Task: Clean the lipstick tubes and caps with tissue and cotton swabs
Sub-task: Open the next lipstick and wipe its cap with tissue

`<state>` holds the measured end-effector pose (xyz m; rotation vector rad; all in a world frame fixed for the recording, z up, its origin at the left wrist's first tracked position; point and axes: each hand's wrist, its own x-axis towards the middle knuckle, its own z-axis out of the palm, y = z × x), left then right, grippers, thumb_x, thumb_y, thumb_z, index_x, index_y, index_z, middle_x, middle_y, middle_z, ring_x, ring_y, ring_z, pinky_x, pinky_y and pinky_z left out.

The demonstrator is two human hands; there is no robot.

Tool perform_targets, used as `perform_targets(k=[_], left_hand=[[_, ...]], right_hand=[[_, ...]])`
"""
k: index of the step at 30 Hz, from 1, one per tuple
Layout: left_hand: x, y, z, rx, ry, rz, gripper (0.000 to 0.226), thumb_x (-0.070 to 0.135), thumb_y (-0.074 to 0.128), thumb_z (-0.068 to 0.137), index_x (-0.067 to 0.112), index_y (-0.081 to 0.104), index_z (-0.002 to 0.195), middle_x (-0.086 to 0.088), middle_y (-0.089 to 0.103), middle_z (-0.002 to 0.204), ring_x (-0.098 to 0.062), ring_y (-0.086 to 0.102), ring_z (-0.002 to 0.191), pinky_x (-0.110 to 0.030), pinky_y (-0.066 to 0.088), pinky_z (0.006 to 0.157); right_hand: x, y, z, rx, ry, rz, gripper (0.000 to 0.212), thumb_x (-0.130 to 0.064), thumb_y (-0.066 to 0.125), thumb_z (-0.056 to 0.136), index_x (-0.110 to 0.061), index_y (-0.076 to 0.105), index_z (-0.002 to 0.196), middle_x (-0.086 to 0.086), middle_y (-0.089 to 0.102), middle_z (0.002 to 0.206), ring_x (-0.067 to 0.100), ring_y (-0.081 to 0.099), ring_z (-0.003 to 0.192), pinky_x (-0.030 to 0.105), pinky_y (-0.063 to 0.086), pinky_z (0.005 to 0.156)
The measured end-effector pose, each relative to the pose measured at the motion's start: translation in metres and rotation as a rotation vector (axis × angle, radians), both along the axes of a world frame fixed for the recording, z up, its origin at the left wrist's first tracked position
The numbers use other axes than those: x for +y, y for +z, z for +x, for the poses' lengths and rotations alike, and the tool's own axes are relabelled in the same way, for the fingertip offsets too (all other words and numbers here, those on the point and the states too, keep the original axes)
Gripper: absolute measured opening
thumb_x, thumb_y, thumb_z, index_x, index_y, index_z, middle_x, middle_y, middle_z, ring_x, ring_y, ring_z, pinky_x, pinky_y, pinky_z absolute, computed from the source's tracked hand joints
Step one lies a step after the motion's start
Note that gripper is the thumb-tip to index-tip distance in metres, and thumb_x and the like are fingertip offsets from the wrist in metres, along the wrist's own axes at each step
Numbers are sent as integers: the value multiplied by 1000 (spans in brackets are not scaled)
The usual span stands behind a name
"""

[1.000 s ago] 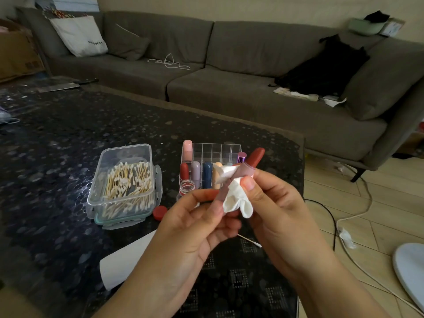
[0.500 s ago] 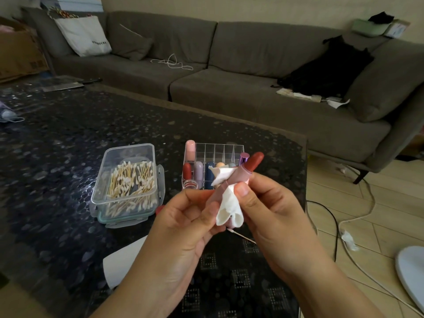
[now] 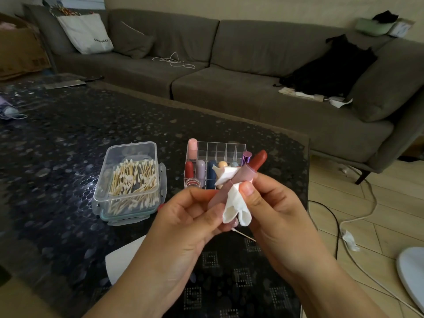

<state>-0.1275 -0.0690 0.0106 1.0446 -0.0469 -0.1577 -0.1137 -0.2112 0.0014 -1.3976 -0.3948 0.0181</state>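
The left hand (image 3: pixel 183 216) pinches the lower end of a pink lipstick tube (image 3: pixel 238 180), that end hidden behind its fingers. The right hand (image 3: pixel 273 207) wraps white tissue (image 3: pixel 236 207) round the tube's middle; the red cap end (image 3: pixel 258 160) pokes up. A cotton swab (image 3: pixel 243 234) peeks from under the hands. On the dark table (image 3: pixel 68 138) stand a swab box (image 3: pixel 130 180) and a clear organizer (image 3: pixel 218 152); a grey sofa (image 3: pixel 229 53) is behind. The hands sit slightly higher than a second ago.

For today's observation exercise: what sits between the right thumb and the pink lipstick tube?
In the head view, folded white tissue lies between the right hand thumb and the lipstick tube.
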Motion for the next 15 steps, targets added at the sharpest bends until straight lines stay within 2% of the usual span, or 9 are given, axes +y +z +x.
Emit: perform_targets(k=[1,3,5,7,9,12,14,15], left_hand=[[0,0,0,20,-60,-23,9,10,72,75,16,75,69,-11,71,74,-17,67,64,-23,54,56],[2,0,1,63,-144,-23,30,35,60,86,11,76,76,-11,67,69,-17,62,59,-24,53,54],[2,-1,3,85,-130,-24,30,28,55,83,5,73,77,-10,63,65,-14,58,54,-22,51,51],[1,0,3,48,-74,-28,16,18,60,73,8,72,72,-9,66,68,-13,60,56,-21,50,51],[1,-1,3,-13,-13,26,9,12,65,66,16,74,66,-9,71,75,-14,68,67,-21,54,57],[0,-2,2,-63,58,88,16,9,72,54,21,74,65,-7,73,80,-15,69,77,-25,58,71],[0,-3,2,-19,44,37,16,3,70,58,17,72,65,-8,73,79,-15,70,74,-25,58,66],[0,-5,2,12,-5,-15,11,1,70,66,12,71,70,-10,72,78,-16,69,71,-24,57,61]], right_hand=[[0,1,0,10,7,24,28,-32,54,91,-9,69,97,11,70,93,21,67,83,34,53,76],[0,2,0,13,30,48,30,-30,53,89,-4,66,94,12,67,86,17,62,71,32,49,68],[0,1,0,-4,47,35,28,-29,52,91,-4,66,94,13,66,85,18,61,71,36,48,71],[-1,0,0,-9,33,9,26,-30,56,91,-9,69,98,12,69,92,23,66,84,39,52,79],[-2,-2,0,-15,15,-20,26,-33,59,90,-13,70,102,13,70,100,29,67,96,43,53,88],[-1,-2,0,-53,13,-60,28,-38,59,88,-17,69,105,10,70,103,26,67,98,37,54,87],[-1,-2,0,-64,13,-63,29,-41,59,87,-20,70,105,7,71,102,24,67,98,36,54,87],[-1,-1,0,-54,15,-39,27,-38,59,89,-19,70,104,7,71,100,23,68,95,35,54,85]])
